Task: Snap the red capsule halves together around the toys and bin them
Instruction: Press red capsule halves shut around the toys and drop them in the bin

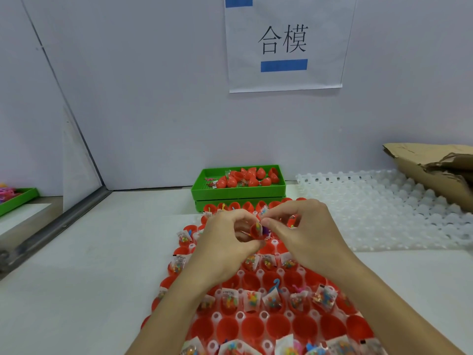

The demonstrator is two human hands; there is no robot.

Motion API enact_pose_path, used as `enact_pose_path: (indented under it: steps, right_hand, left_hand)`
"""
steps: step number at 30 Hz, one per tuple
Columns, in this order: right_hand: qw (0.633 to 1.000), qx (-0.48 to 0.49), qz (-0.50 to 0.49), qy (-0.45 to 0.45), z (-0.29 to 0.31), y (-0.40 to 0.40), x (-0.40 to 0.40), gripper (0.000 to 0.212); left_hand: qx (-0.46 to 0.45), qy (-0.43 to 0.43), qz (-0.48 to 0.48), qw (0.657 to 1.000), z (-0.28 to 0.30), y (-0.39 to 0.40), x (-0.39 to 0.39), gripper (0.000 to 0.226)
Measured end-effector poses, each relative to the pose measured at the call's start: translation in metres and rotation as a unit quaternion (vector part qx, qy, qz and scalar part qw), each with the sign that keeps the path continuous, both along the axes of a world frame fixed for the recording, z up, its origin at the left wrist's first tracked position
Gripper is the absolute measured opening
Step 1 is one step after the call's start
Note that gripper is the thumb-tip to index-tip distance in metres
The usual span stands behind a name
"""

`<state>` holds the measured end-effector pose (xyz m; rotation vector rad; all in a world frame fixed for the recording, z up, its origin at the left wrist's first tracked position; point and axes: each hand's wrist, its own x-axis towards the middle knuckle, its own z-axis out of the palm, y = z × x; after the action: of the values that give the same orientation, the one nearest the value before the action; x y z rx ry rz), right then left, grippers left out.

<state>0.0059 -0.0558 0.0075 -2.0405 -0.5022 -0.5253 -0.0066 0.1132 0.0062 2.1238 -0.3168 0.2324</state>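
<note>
My left hand [225,239] and my right hand [304,231] meet above the white holder tray [261,274]. Between their fingertips sits a red capsule half [256,230] with a small bagged toy [265,229] poking out of it. Both hands pinch this capsule. The tray holds several red capsule halves [252,327], some empty, some with bagged colourful toys [252,299]. Behind it, a green bin [204,187] contains several closed red capsules [252,179].
A stack of empty white holder trays [384,208] lies to the right, with torn cardboard [435,167] behind it. A second green tray [18,198] sits at far left beyond a partition. A paper sign [284,44] hangs on the back wall.
</note>
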Motion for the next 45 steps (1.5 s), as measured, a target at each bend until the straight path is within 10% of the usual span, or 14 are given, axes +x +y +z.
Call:
enact_pose_path:
  steps: [45]
  right_hand:
    - [0.99, 0.106, -0.045, 0.087, 0.011, -0.011, 0.003, 0.019]
  left_hand:
    - [-0.084, 0.008, -0.003, 0.996, 0.006, -0.002, -0.003, 0.016]
